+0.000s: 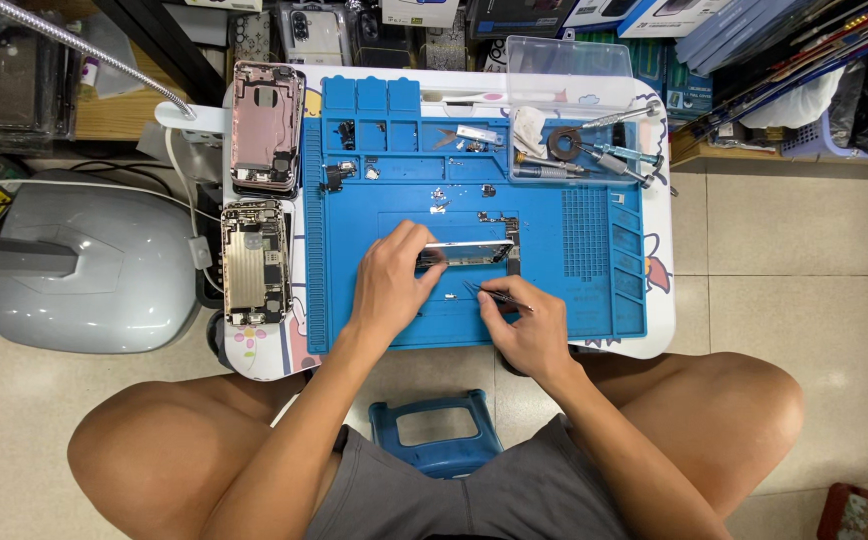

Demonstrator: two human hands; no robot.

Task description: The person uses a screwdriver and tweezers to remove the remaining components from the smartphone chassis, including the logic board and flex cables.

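On the blue repair mat (554,300), mid-table, we steady a slim phone frame (469,252), tilted on edge, with our left hand (389,285) closed around its near end. Our right hand (529,325) pinches thin tweezers (494,293) just beside the frame. Two opened phones (259,190) lie left of the mat; screwdrivers (594,160) rest at its far right corner, well apart.

Bare forearms here, no sleeves in view, no watch, no rings or bands on either of the hands, left hand (391,283) and right hand (524,325) alike. Both wrists plain. Down at six o'clock, dark grey shorts (474,495) of soft, slightly creased cloth. Knees bare at eight and four o'clock.
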